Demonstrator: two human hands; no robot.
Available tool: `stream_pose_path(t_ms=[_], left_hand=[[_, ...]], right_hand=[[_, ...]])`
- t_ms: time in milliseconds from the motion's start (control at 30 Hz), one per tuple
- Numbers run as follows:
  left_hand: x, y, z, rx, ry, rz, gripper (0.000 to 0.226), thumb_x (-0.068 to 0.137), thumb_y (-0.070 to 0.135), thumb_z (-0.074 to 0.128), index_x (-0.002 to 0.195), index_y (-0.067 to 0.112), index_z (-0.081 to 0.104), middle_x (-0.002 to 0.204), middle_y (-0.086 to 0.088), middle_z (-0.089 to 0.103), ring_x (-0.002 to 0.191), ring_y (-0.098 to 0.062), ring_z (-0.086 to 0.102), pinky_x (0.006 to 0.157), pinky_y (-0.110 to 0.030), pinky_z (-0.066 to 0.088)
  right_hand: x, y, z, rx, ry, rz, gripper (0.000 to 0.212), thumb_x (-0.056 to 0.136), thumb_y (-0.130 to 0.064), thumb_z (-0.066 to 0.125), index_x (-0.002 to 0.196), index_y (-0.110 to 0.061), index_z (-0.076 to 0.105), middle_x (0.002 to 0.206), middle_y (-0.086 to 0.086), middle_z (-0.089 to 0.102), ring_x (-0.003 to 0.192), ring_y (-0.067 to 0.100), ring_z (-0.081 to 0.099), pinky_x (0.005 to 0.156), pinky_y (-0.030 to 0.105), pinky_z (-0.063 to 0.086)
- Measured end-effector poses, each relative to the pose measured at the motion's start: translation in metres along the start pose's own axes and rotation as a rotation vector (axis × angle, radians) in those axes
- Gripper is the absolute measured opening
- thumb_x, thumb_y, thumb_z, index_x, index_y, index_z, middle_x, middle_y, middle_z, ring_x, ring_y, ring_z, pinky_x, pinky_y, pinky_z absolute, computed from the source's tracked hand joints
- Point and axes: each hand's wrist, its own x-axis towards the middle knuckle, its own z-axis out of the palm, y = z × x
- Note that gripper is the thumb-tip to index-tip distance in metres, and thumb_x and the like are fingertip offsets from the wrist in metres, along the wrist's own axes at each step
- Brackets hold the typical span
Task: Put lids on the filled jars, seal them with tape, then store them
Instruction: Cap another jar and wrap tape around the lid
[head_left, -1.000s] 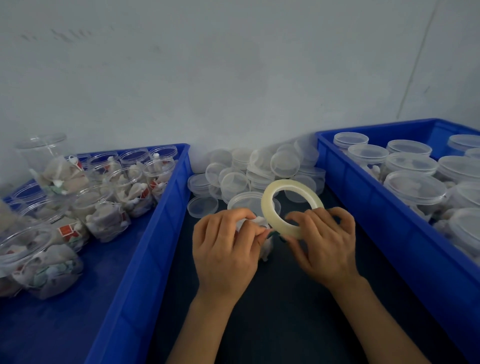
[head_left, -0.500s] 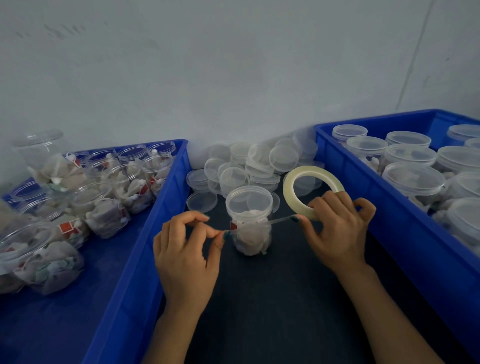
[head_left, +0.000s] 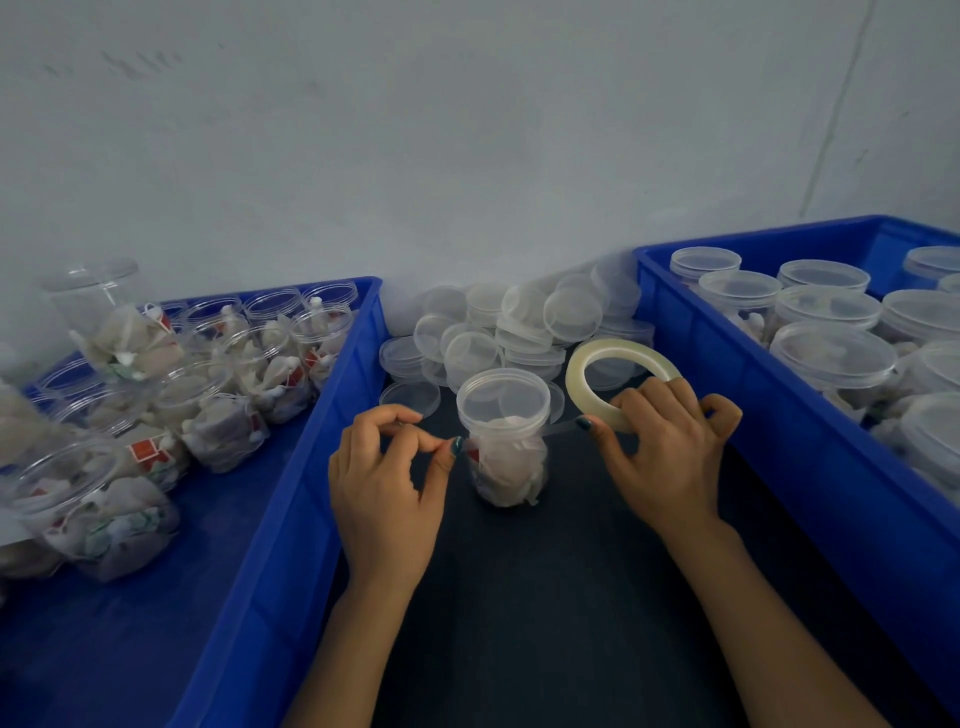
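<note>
Currently at the sealing step. The lidded jar (head_left: 506, 441) stands upright on the dark tabletop (head_left: 545, 597), between the two blue bins and just in front of the loose lids (head_left: 519, 332).

Left hand (head_left: 389, 483): grip closed, thumb and forefinger pinching the free end of the tape strip (head_left: 558, 427). Right hand (head_left: 670, 447): grip wrapped round the tape roll (head_left: 575, 384), fingers hooked over the ring, thumb at the peel-off point. The strip spans hand to hand across the jar front, about level with the lid seam. Can't tell whether it's touching the jar yet, since clear tape on clear plastic is hard to read.

Handling, my read:
- Jar is thin clear plastic stuffed with soft packets, so it's light. It'll likely skid or tip if the tape tugs sideways, and nothing is steadying it.
- The wall probably flexes, so take hold on the body below the lid (head_left: 503, 397) and don't squeeze hard.
- Tape is limp and sticky. Keep it taut or it folds on itself.

Left bin (head_left: 291, 467) holds open filled jars and the right bin (head_left: 779, 467) holds lidded ones.
</note>
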Motion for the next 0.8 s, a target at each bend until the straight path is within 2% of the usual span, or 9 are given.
stream_pose_path(t_ms=[167,233,367,500,567,633,733,800], left_hand=[[0.004,-0.001,0.007,-0.041,-0.045,-0.047,0.013,0.085,0.031,0.07,0.087,0.018,0.07,0.114,0.0,0.059,0.096,-0.015,0.057,0.07,-0.041,0.051],[0.005,-0.001,0.009,-0.062,-0.094,-0.042,0.02,0.089,0.037,0.065,0.096,0.019,0.07,0.119,0.0,0.058,0.101,-0.015,0.057,0.072,-0.044,0.053],[0.004,0.002,0.011,-0.17,-0.215,-0.1,0.064,0.083,0.079,0.047,0.119,0.028,0.059,0.133,0.011,0.051,0.117,-0.004,0.05,0.085,-0.033,0.049],[0.011,-0.003,0.015,-0.283,-0.346,-0.207,0.096,0.069,0.092,0.052,0.145,0.037,0.037,0.14,0.021,0.046,0.126,0.004,0.046,0.091,-0.025,0.043],[0.021,-0.006,0.02,-0.52,-0.504,-0.246,0.104,0.068,0.086,0.062,0.154,0.038,0.028,0.151,0.025,0.039,0.137,0.005,0.039,0.105,-0.025,0.039],[0.029,-0.007,0.027,-0.688,-0.627,-0.236,0.102,0.074,0.072,0.067,0.157,0.035,0.024,0.154,0.025,0.038,0.141,0.005,0.036,0.113,-0.027,0.038],[0.033,-0.009,0.038,-0.828,-0.631,-0.269,0.074,0.077,0.042,0.075,0.143,0.037,0.041,0.136,0.031,0.055,0.13,0.006,0.049,0.101,-0.019,0.048],[0.033,-0.015,0.044,-0.865,-0.589,-0.302,0.063,0.078,0.025,0.077,0.134,0.035,0.05,0.129,0.028,0.062,0.125,0.004,0.055,0.094,-0.014,0.048]], right_hand=[[0.002,-0.002,0.005,0.021,-0.004,0.02,0.045,0.096,-0.054,0.05,0.077,-0.017,0.064,0.081,-0.002,0.06,0.082,0.024,0.056,0.079,0.041,0.026],[0.002,-0.002,0.005,0.031,-0.011,0.028,0.045,0.096,-0.055,0.049,0.078,-0.017,0.065,0.083,-0.001,0.06,0.083,0.023,0.056,0.079,0.041,0.026],[0.002,-0.004,0.005,0.045,-0.011,0.032,0.047,0.097,-0.055,0.046,0.08,-0.017,0.066,0.084,-0.002,0.061,0.084,0.023,0.055,0.079,0.039,0.024],[0.002,-0.006,0.004,0.056,-0.018,0.033,0.046,0.097,-0.055,0.046,0.08,-0.017,0.066,0.084,-0.002,0.061,0.085,0.022,0.056,0.079,0.039,0.023],[0.003,-0.006,0.003,0.064,-0.014,0.033,0.046,0.097,-0.055,0.046,0.08,-0.017,0.066,0.084,-0.002,0.061,0.085,0.023,0.056,0.079,0.039,0.024],[0.003,-0.006,0.003,0.076,-0.016,0.031,0.048,0.097,-0.055,0.045,0.08,-0.016,0.067,0.084,-0.001,0.061,0.085,0.023,0.057,0.079,0.039,0.024],[0.003,-0.005,0.003,0.09,-0.03,0.033,0.045,0.097,-0.054,0.047,0.082,-0.017,0.067,0.085,-0.001,0.062,0.087,0.024,0.057,0.08,0.04,0.025],[0.003,-0.004,0.003,0.102,-0.037,0.043,0.042,0.096,-0.052,0.049,0.082,-0.017,0.067,0.086,-0.001,0.062,0.087,0.023,0.057,0.08,0.04,0.025]])
